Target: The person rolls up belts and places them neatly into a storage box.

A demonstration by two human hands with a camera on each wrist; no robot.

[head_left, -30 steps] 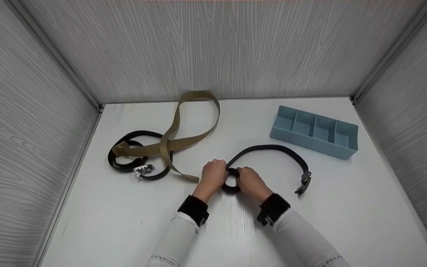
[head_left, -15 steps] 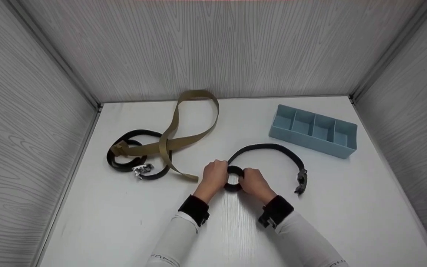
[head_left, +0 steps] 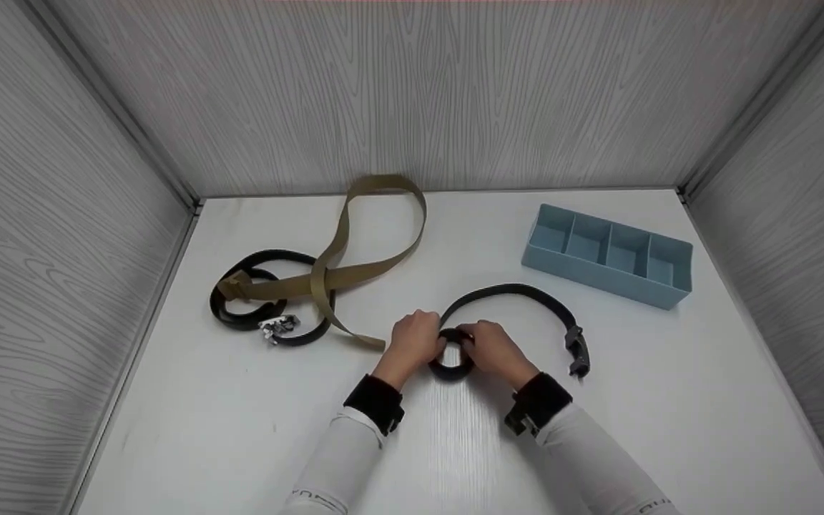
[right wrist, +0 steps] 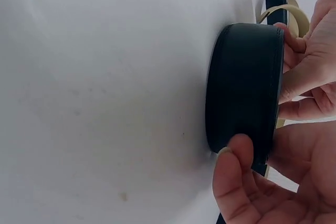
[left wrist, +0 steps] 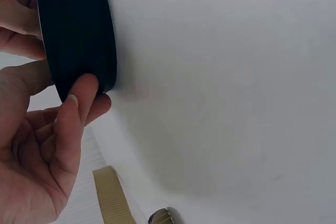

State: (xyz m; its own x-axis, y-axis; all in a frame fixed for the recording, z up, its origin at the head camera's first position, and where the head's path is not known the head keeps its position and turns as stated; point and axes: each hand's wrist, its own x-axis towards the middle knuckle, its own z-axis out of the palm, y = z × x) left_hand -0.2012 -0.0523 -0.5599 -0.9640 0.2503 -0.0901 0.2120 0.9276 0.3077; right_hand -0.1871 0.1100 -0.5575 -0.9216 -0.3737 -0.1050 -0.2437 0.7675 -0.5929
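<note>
A black belt (head_left: 512,289) lies partly rolled on the table, its coil (head_left: 451,374) standing on edge between my hands. From the coil the loose length arcs away to the right and ends in a dark metal buckle (head_left: 578,350). My left hand (head_left: 415,340) pinches the coil's left side; in the left wrist view its fingers (left wrist: 68,129) curl round the belt's outer face. On the other side my right hand (head_left: 498,352) grips the coil, fingers (right wrist: 233,182) outside and thumb toward the inner ring. The coil's smooth outer face (right wrist: 244,87) shows in the right wrist view.
A tan webbing belt (head_left: 373,268) lies looped at the back left, over another black belt (head_left: 269,254) with a silver buckle (head_left: 280,326). At the back right stands a blue divided box (head_left: 598,275). Wood-grain panels (head_left: 412,100) wall the table on three sides.
The buckle end has been drawn a little leftward and its arc has dropped closer. My right hand has shifted slightly right along the coil, while the left stays nearly in place.
</note>
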